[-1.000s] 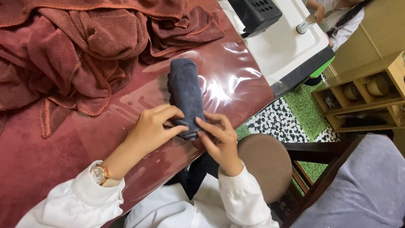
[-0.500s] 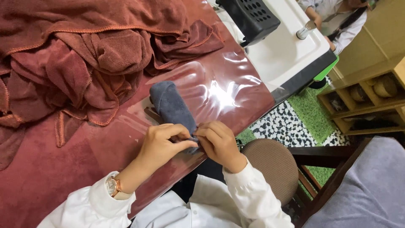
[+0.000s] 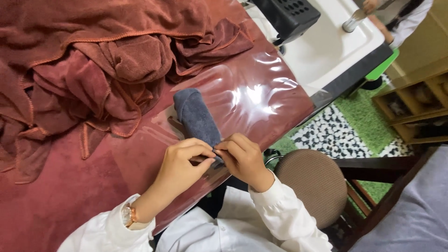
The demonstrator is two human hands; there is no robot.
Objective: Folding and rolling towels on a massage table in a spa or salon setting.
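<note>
Pinching the near end of a small dark grey rolled-up towel (image 3: 197, 117), both hands meet at the table's front edge. The left hand (image 3: 179, 163) has its fingers curled narrow, thumb & fingertips shut on the roll's end. The right hand (image 3: 242, 158) does the same from the other side, so the two touch each other (fingertips almost nose to nose). The grey roll lies on a dark red table under shiny clear plastic (image 3: 261, 100), pointing away from the person. Just beside it, to the left & behind, sits a big messy heap of reddish-brown towels (image 3: 88, 70). Near the right arm is a round brown padded stool (image 3: 311, 184). A white sink (image 3: 322, 44) w/ a black plastic basket (image 3: 287, 14) sits further back.
</note>
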